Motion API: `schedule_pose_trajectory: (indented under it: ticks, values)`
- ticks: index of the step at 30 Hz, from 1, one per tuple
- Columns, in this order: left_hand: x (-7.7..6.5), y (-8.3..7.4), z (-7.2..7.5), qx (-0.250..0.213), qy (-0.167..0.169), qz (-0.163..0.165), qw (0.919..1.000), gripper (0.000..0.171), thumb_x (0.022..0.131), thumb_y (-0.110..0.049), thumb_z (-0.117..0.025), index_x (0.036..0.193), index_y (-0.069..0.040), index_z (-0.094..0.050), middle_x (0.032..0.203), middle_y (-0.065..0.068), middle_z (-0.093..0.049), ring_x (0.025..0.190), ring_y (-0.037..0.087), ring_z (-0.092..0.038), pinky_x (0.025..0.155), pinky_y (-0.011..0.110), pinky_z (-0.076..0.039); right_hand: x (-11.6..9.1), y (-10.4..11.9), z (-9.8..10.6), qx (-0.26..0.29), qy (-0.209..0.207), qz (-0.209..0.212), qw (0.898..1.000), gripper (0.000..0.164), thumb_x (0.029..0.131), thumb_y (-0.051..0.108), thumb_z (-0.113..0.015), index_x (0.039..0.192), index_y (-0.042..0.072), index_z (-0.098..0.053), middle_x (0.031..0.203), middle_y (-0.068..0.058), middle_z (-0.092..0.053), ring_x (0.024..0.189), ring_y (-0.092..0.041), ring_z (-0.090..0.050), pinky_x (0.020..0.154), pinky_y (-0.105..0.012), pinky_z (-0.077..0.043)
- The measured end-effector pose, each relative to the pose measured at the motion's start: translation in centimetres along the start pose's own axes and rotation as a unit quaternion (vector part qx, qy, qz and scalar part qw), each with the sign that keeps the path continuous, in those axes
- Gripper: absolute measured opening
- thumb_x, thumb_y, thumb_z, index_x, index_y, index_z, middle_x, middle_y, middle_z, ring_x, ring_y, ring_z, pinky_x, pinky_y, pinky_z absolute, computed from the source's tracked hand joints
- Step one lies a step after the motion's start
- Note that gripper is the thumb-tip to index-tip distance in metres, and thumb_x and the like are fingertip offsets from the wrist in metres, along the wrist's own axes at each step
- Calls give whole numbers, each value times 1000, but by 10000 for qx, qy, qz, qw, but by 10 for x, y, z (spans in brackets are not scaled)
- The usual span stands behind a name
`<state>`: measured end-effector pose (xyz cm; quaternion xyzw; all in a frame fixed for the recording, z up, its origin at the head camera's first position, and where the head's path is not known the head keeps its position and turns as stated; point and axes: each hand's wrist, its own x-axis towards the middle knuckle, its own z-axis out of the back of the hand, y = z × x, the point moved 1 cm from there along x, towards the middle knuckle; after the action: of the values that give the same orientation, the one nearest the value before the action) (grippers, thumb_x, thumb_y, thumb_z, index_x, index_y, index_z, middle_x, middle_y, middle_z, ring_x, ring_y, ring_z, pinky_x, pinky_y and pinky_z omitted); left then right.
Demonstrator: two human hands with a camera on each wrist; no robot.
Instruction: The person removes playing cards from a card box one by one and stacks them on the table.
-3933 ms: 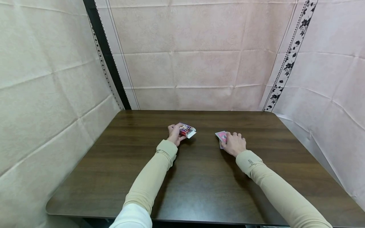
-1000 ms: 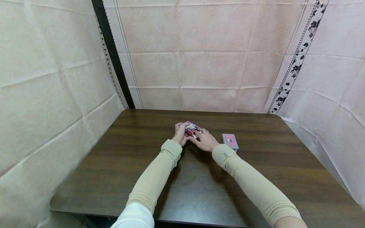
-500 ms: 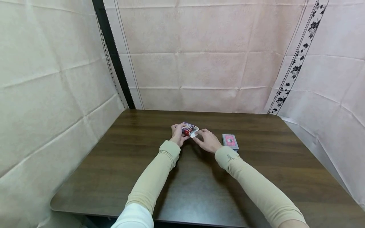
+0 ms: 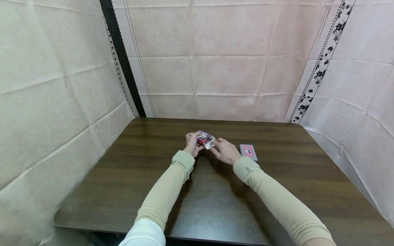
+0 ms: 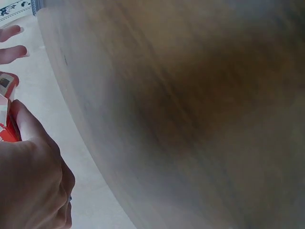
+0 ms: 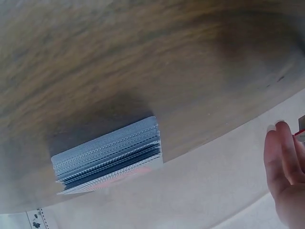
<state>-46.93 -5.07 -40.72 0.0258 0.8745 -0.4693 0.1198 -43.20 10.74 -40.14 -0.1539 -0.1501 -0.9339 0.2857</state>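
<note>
My left hand [image 4: 192,145] holds a small red and purple playing-card box [image 4: 204,137] above the table, its open end turned to the right. In the left wrist view the left hand [image 5: 28,181] grips the red box [image 5: 8,131], mostly cut off by the frame edge. Thumb and fingertips of my right hand [image 4: 227,152] are at the white flap [image 4: 208,145]; whether they pinch it is unclear. Straight fingers of the right hand [image 6: 288,176] show in the right wrist view. A squared deck of pink-backed cards [image 4: 248,151] lies just right of that hand.
Everything is over a dark brown wooden table [image 4: 147,191]. Pale creased cloth [image 4: 227,75] hangs behind and at both sides. The deck [image 6: 109,150] stands as a neat stack, with slight gaps between some of its cards.
Earlier my right hand was on the cards; it has let them go as a deck and moved left to the box. Over the last second the box has shifted slightly left.
</note>
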Motion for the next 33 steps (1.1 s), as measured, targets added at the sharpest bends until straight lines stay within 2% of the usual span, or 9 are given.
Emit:
schedule_pose_trajectory:
  ticks: [5,10,18,27,33]
  values:
    - [2,0,2,47,58,46,10000,44,84,-13,-55,118,-17,-27,127,19,-40,108,31,-51,85,51,-45,-1,1,1,6,8,34,10000,34,89,38,-51,113,16,-61,107,-9,-57,93,-23,-56,77,-42,-49]
    - [2,0,2,128,136,21,9998,52,84,-15,-55,126,-15,-24,127,18,-40,107,30,-51,84,50,-45,-2,2,2,73,-31,45,10000,33,89,37,-50,112,15,-61,105,-9,-57,90,-23,-56,75,-43,-49]
    - [0,0,2,140,212,15,9997,54,84,-14,-55,127,-14,-22,126,18,-42,105,30,-52,83,49,-46,-3,1,0,197,-15,-73,9998,34,90,38,-49,113,16,-60,107,-9,-56,91,-23,-57,75,-43,-49]
    - [-2,0,1,165,194,6,9997,40,84,-15,-55,113,-18,-28,126,19,-43,106,31,-53,82,49,-46,-4,0,-2,202,-81,-16,9998,32,90,35,-49,113,16,-61,106,-8,-57,87,-22,-57,74,-42,-49]
    - [-1,-2,2,131,274,123,9995,46,84,-12,-53,124,-13,-30,126,18,-44,107,31,-52,83,48,-46,-4,0,0,155,-186,137,9996,32,89,35,-52,111,15,-64,104,-8,-59,88,-21,-58,75,-40,-49]
